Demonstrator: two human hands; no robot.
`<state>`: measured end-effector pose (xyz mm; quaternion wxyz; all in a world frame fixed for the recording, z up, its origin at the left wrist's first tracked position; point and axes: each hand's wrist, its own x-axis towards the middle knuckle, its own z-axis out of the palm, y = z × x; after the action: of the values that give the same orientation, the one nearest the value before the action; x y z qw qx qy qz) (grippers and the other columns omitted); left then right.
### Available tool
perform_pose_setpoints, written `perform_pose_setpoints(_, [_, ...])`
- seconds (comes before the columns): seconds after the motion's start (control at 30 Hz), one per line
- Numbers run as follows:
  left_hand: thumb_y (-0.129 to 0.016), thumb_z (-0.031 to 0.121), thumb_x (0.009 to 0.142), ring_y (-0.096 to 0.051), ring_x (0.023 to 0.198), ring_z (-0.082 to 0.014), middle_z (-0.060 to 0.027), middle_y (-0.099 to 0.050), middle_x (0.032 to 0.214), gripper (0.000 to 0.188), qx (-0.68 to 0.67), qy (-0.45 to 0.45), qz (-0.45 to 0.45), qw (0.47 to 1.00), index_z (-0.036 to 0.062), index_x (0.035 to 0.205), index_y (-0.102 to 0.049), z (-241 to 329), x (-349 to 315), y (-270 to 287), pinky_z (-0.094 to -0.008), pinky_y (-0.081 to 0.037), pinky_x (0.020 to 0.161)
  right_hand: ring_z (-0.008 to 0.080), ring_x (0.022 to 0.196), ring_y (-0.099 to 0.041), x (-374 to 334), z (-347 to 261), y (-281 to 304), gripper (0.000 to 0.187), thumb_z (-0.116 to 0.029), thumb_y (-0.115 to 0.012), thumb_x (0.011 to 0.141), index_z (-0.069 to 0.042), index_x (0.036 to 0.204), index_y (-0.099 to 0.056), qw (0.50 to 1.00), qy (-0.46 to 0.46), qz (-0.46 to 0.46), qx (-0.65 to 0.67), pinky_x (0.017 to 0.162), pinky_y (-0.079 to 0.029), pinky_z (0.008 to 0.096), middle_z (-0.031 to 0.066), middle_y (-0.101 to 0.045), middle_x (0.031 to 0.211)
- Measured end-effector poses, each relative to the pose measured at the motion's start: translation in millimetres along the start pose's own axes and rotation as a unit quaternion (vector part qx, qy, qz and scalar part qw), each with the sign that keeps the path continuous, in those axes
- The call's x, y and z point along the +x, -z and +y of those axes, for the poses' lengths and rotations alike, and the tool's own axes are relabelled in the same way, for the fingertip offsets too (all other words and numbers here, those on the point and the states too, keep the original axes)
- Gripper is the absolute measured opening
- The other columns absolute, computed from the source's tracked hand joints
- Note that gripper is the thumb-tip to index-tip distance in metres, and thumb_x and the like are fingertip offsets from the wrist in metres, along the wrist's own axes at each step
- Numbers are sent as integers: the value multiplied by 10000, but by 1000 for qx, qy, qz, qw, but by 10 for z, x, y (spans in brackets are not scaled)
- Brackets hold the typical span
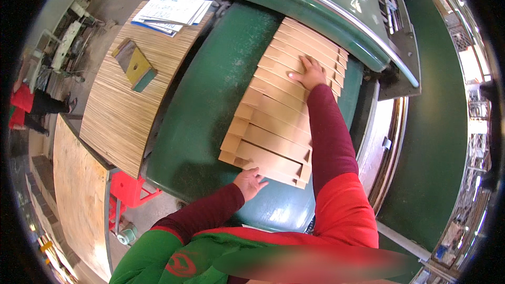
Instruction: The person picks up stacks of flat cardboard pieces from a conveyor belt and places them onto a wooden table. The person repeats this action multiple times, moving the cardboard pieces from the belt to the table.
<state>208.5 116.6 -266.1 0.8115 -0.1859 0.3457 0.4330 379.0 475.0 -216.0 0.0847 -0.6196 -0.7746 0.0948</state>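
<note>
A row of flat brown cardboard pieces (276, 106), overlapping like shingles, lies on the green conveyor belt (210, 73). Its far end reaches the green roller (305, 18). My right hand (310, 73) rests on the upper part of the row with fingers spread, palm down on the cardboard. At the near end, my left hand (249, 183) is beside the lowest pieces, its fingers stretched and apart. The left fingertips are at the cardboard's near edge; whether they touch it, I cannot tell.
Left of the belt stands a wood-grain table (126, 110) with a stack of papers (173, 11) and a wooden block tool (134, 67). Below it are a plywood board (79, 179) and a red stool (129, 192). A metal bar (392, 66) spans the machine. Another person (31, 105) stands far left.
</note>
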Motion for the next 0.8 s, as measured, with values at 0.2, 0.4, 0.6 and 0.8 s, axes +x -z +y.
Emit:
perform_pose_setpoints(0.2, [-425, 361, 993, -373, 1341, -302, -131, -398, 1443, 518, -17, 33, -51, 998, 73, 1409, -315, 66, -230, -121, -508, -268, 1132, 253, 1437, -201, -203, 69, -333, 862, -744, -476, 787, -206, 1452, -372, 999, -8, -31, -15, 1137, -123, 528, 91, -293, 1532])
perform_pose_setpoints(0.4, [-315, 478, 998, -370, 1344, -310, -136, -384, 1454, 599, 58, -11, -129, 990, 56, 1422, -284, 275, -607, 202, -526, -290, 1113, 254, 1437, -200, -473, -255, -355, 872, -745, -475, 785, -204, 1459, -359, 998, -41, -35, 21, 1136, -111, 533, 101, -283, 1536])
perform_pose_setpoints(0.6, [-319, 507, 987, -396, 1325, -334, -121, -397, 1454, 616, 117, -64, -84, 988, 82, 1433, -299, 586, -1406, 1130, -528, -332, 1082, 269, 1441, -182, -1375, -1159, -442, 946, -782, -471, 753, -189, 1475, -319, 995, -85, -43, -8, 1134, -98, 555, 109, -248, 1548])
perform_pose_setpoints(0.8, [-585, 448, 897, -429, 1300, -327, -114, -447, 1413, 675, 77, -9, -166, 983, 122, 1429, -326, 773, -2691, 2271, -555, -359, 1046, 270, 1445, -167, -2644, -2343, -499, 967, -755, -544, 725, -198, 1479, -308, 992, -103, -68, -4, 1133, -112, 552, 109, -237, 1550])
